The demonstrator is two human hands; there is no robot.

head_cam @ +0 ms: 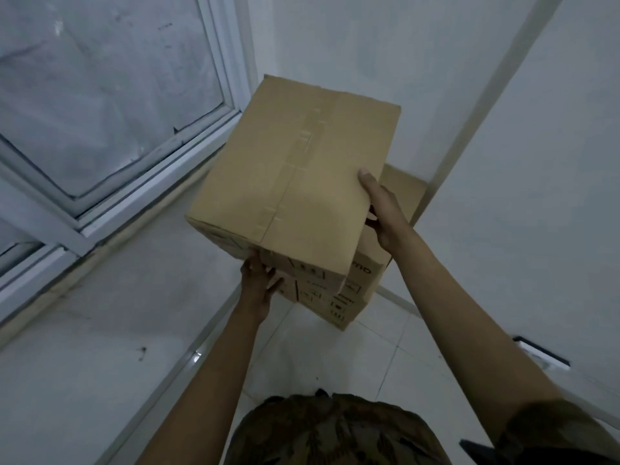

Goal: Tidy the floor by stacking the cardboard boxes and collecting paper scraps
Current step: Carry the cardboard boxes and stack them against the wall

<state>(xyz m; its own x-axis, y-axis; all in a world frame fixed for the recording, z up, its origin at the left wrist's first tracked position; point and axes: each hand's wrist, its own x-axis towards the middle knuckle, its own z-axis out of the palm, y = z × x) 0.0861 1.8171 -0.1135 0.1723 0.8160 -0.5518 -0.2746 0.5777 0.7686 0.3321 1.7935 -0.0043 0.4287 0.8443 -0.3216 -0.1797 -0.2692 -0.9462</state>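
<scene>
A taped brown cardboard box is held up in front of me, above a stack of other cardboard boxes in the room's corner. My left hand grips the box at its near bottom edge, fingers curled under it. My right hand holds the right edge, thumb lying on the top face and fingers wrapped round the side. Another box of the stack shows behind the held one. No paper scraps are visible.
A white-framed window fills the left wall. White walls meet in the corner behind the boxes. The white tiled floor lies below, and a dark-edged fitting sits on the right wall.
</scene>
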